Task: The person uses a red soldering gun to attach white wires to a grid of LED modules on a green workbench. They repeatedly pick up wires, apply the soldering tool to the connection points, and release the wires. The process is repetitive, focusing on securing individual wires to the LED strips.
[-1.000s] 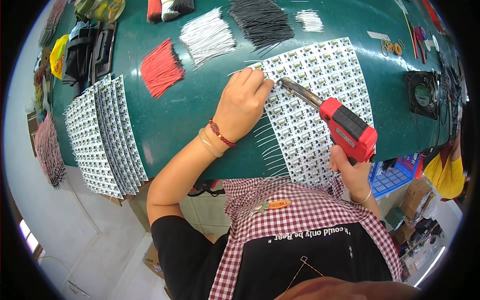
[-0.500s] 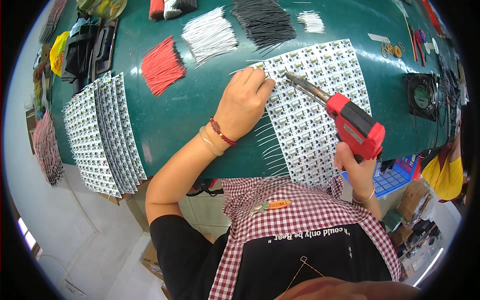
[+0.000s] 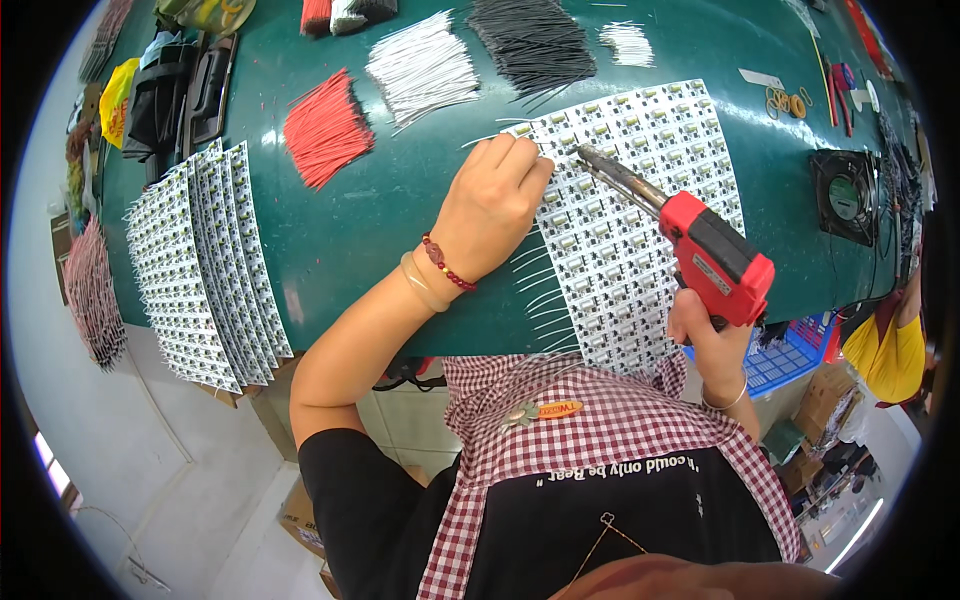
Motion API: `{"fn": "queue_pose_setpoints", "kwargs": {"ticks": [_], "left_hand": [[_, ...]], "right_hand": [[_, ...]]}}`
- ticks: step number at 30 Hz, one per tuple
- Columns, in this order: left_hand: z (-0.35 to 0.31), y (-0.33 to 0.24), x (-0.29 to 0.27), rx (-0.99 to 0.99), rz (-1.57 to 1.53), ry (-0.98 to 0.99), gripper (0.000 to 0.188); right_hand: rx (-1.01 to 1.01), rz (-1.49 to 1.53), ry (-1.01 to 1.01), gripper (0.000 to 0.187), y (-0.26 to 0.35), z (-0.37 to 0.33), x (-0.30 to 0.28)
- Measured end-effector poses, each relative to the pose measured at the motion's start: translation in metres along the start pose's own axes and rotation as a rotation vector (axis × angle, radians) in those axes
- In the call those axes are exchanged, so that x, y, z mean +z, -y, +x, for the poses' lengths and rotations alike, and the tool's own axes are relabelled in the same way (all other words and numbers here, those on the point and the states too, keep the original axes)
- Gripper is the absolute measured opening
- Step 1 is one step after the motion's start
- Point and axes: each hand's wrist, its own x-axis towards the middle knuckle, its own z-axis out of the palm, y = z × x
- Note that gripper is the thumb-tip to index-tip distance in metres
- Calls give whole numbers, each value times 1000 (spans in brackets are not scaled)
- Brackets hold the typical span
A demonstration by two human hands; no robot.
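Observation:
A panel of small white circuit boards [image 3: 640, 200] lies on the green table in front of me, its near edge reaching my checked apron. White wires [image 3: 545, 300] stick out along its left side. My left hand [image 3: 500, 192] rests at the panel's upper left, fingers pinched; a thin white wire [image 3: 478, 142] shows beside them, its gripped part hidden. In my right hand [image 3: 707, 335] is a red and black soldering gun [image 3: 715, 255], wrapped by the fingers at its grip. Its metal tip points up and left, over the boards just right of my left fingers.
Bundles of red wires [image 3: 327, 130], white wires [image 3: 423, 72] and black wires [image 3: 530, 45] lie beyond the panel, with short white wires [image 3: 628, 45] beside them. Stacked wired panels [image 3: 200, 270] stand at the left. A black fan [image 3: 845, 197] and rubber bands [image 3: 788, 103] are at the right.
The soldering gun and my right hand have shifted slightly right and down, the tip moving a little too. My left hand has barely moved, its fingers still pinched.

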Motion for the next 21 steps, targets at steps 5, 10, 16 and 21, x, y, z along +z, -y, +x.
{"fn": "queue_pose_setpoints", "kwargs": {"ticks": [5, 10, 16, 21], "left_hand": [[0, 0, 1, 5, -2, -9, 20], [0, 0, 1, 6, 15, 1, 20], [0, -1, -1, 3, 13, 2, 21], [-1, -1, 1, 2, 16, 1, 21]], "right_hand": [[-40, -81, 34, 20, -13, 1, -2], [-31, -11, 15, 4, -3, 3, 3], [-145, -139, 75, 8, -11, 4, 0], [5, -19, 36, 18, -2, 1, 3]]}}
